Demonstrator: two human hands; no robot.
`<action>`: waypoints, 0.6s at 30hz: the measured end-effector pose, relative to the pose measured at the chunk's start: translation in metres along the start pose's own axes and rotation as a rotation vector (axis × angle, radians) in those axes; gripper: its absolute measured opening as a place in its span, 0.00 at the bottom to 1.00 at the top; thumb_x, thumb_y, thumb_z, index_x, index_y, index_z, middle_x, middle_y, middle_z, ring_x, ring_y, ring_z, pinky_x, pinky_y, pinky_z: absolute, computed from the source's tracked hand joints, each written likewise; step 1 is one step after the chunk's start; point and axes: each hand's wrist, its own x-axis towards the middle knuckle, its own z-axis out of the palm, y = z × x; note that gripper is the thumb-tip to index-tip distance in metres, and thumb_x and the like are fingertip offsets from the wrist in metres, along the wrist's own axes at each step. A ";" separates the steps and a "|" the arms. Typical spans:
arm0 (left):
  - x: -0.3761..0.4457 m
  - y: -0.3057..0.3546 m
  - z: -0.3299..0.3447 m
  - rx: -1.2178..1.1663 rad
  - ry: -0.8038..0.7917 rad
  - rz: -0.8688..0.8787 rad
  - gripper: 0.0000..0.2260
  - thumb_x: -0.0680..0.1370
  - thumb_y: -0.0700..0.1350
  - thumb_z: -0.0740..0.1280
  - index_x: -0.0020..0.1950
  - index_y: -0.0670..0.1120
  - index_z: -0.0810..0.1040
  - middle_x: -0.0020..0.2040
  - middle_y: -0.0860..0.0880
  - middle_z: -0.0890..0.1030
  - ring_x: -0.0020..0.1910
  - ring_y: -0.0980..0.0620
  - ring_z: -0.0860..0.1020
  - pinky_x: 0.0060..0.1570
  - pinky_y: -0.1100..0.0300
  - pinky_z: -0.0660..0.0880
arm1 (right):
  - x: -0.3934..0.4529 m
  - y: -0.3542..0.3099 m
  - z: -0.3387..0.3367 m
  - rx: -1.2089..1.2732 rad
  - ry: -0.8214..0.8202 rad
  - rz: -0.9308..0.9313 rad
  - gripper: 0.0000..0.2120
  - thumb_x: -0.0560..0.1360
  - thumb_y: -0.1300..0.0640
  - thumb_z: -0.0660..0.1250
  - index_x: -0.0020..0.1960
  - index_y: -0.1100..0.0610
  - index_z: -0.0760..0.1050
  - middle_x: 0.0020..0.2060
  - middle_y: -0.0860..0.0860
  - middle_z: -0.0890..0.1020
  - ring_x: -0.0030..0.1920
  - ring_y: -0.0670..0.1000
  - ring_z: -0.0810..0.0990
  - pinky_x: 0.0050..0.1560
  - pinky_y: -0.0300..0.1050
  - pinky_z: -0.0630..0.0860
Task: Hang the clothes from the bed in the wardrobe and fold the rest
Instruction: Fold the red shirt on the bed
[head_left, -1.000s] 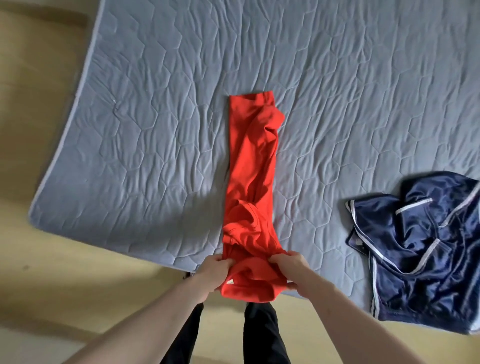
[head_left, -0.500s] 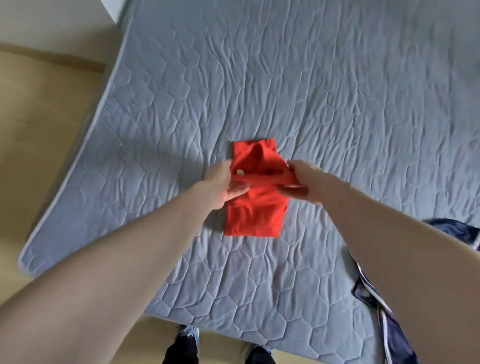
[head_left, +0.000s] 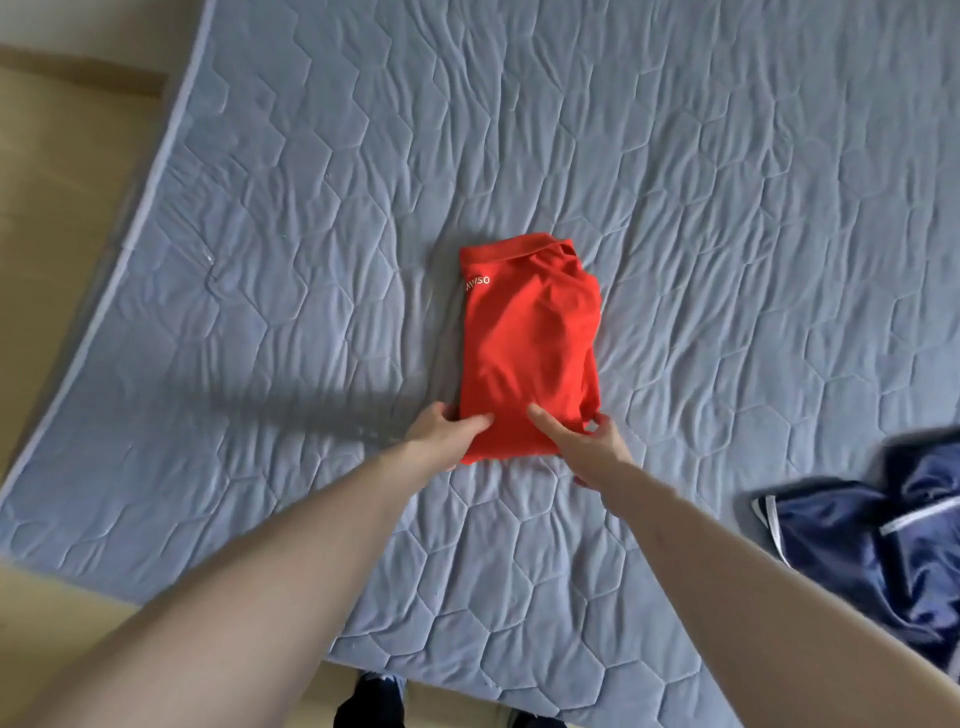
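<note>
Shirt under our hands: our red folded shirt (head_left: 530, 343), small white lettering.
Cover beneath our hands: our bed cover (head_left: 675, 182), pale grey-blue, stitched hexagon quilting.
Right of our right hand: navy garment (head_left: 883, 561), white piping stripes.

The folded bright red cotton garment (head_left: 530, 348) carries small white lettering near its far left corner (just below the collar band). It reads roughly "MVSO", with the first letters blurred.

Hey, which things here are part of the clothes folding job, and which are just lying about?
Job: folded red shirt, gripped at its near edge by left hand and right hand; crumpled navy satin garment.
Lying about: grey quilted mattress; tan floor.
</note>
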 end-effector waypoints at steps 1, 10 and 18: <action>0.001 -0.004 0.005 -0.008 -0.019 0.007 0.18 0.75 0.56 0.76 0.59 0.47 0.80 0.55 0.46 0.86 0.52 0.46 0.85 0.56 0.46 0.83 | 0.004 0.004 0.007 0.067 0.018 -0.002 0.46 0.60 0.32 0.81 0.68 0.53 0.68 0.56 0.48 0.81 0.55 0.49 0.82 0.62 0.52 0.80; -0.044 -0.028 0.048 0.188 -0.300 -0.002 0.06 0.76 0.44 0.76 0.41 0.47 0.81 0.32 0.52 0.81 0.31 0.57 0.79 0.30 0.61 0.74 | -0.011 0.025 -0.031 0.001 0.068 0.066 0.06 0.53 0.50 0.68 0.27 0.52 0.77 0.21 0.45 0.73 0.30 0.51 0.71 0.28 0.39 0.66; -0.077 0.010 0.056 0.658 -0.120 0.424 0.07 0.70 0.53 0.76 0.38 0.53 0.80 0.38 0.57 0.85 0.42 0.57 0.83 0.49 0.57 0.80 | -0.023 0.097 -0.090 -0.018 0.050 0.166 0.08 0.68 0.48 0.78 0.45 0.48 0.84 0.37 0.47 0.80 0.37 0.47 0.76 0.37 0.42 0.74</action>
